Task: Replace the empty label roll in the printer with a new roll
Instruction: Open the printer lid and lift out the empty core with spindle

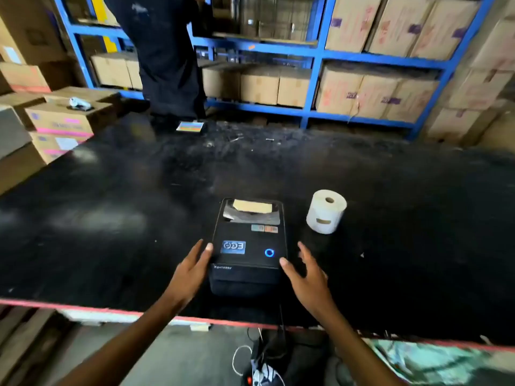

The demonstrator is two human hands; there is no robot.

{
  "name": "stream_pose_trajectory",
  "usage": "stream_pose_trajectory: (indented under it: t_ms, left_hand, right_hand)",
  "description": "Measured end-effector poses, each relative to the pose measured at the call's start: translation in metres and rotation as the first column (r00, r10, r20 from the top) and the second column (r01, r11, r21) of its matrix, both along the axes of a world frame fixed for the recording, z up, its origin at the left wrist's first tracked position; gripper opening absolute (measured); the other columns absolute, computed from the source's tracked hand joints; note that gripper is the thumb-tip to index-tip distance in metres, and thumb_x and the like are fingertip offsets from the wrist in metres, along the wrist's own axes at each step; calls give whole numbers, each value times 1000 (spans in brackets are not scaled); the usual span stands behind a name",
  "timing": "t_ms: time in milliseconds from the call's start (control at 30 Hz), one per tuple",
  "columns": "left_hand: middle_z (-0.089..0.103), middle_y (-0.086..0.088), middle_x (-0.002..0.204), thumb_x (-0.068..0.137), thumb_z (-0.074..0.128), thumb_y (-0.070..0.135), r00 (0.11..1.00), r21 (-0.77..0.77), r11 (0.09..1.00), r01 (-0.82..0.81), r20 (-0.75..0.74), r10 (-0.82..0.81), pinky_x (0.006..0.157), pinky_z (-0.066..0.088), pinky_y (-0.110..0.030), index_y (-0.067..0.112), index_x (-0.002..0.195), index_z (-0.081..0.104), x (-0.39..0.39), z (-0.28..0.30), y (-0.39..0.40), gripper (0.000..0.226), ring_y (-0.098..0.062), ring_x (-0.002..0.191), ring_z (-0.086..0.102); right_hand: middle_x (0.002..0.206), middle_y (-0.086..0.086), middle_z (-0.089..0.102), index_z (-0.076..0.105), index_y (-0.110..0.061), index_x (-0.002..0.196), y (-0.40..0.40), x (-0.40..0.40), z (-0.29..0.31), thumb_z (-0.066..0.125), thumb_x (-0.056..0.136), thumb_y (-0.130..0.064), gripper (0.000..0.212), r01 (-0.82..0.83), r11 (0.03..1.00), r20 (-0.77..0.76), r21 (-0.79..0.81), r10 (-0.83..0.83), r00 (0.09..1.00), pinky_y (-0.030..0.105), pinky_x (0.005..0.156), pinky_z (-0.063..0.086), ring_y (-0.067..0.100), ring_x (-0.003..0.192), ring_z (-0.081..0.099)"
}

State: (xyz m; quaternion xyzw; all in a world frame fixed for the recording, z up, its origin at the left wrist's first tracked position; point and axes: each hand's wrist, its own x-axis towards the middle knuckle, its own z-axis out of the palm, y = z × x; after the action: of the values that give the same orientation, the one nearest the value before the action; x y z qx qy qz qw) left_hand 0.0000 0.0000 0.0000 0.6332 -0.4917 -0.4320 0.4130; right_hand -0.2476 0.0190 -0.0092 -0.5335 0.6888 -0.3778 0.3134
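A black label printer [248,246] sits on the black table [111,204] near its front edge, lid closed, with a lit blue ring button. A brown cardboard core shows through the lid's clear window [252,208]. A full white label roll [326,211] stands on end just right of the printer. My left hand [191,270] is at the printer's left side, thumb touching the lid's corner, fingers spread. My right hand [305,273] is at the right side, thumb on the front right corner, fingers apart. Neither hand holds anything.
Another person in dark clothes [167,51] stands beyond the table by blue shelving [315,79] stacked with cardboard boxes. More boxes [61,121] are piled at the left. A small colourful card [191,126] lies at the table's far edge. Cables [262,360] hang below the front edge.
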Motion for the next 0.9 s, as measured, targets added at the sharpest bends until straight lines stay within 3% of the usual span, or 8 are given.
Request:
stream_pose_trajectory:
  t_ms: [67,167,233,400,533,633,733,900]
  left_hand:
    - [53,1,140,93,43,50,991,59,998,-11,-132,19,116,25,-34,25,132,52,-3,-10,3,47,-14,131,45]
    - [66,11,112,94,37,53,955,153,988,29,-296,18,105,37,-30,31,111,61,-10,-18,8,37,-8,109,58]
    - [65,15,99,97,33,46,947,148,989,10,-318,38,97,40,-28,29,105,61,-14,-19,8,34,-3,96,60]
    - [63,7,116,96,31,51,956,161,987,-25,-285,71,104,38,-31,31,119,57,-15,-22,12,40,-9,108,59]
    - [53,10,126,97,24,52,957,166,986,-28,-280,74,108,33,-32,24,133,51,-14,-22,12,53,-13,120,50]
    - [52,5,132,98,22,49,961,159,987,-30,-269,72,113,30,-34,16,139,45,-10,-23,7,57,-15,127,47]
    - [59,-4,131,96,29,50,969,172,984,-47,-231,87,110,36,-35,10,134,51,-3,-24,1,59,-19,123,54]
    - [68,-12,116,94,31,55,983,199,980,-14,-177,50,101,44,-35,6,123,60,8,-23,-15,64,-22,106,64]
  right_hand:
    - [141,-1,51,41,-34,136,4,12,-8,57,71,-64,73,-18,999,124,27,15,992,44,113,32,20,133,42]
    - [121,-8,65,58,-30,119,11,22,-16,63,81,-44,41,-17,999,304,-48,31,952,37,105,44,5,116,57]
    - [115,-8,69,61,-26,117,10,22,-21,63,77,-49,47,19,998,314,-63,2,949,39,102,47,4,109,61]
    - [104,-5,67,65,-25,111,7,20,-29,59,66,-69,64,95,990,190,-108,-73,979,51,98,44,14,97,62]
    - [82,-6,68,62,-39,86,-2,15,-14,58,66,-62,31,87,986,131,-144,-68,989,53,90,47,19,81,62]
    - [62,-8,61,62,-30,74,-20,13,17,63,64,-62,34,125,974,183,-189,-90,979,40,72,52,14,63,56]
    - [53,-6,51,60,-15,65,-60,13,64,68,70,-57,43,168,975,237,-146,-130,963,25,55,40,7,51,46]
    - [57,7,49,56,-10,57,-120,9,106,62,72,-60,52,219,969,249,-114,-185,951,31,60,36,18,56,46]
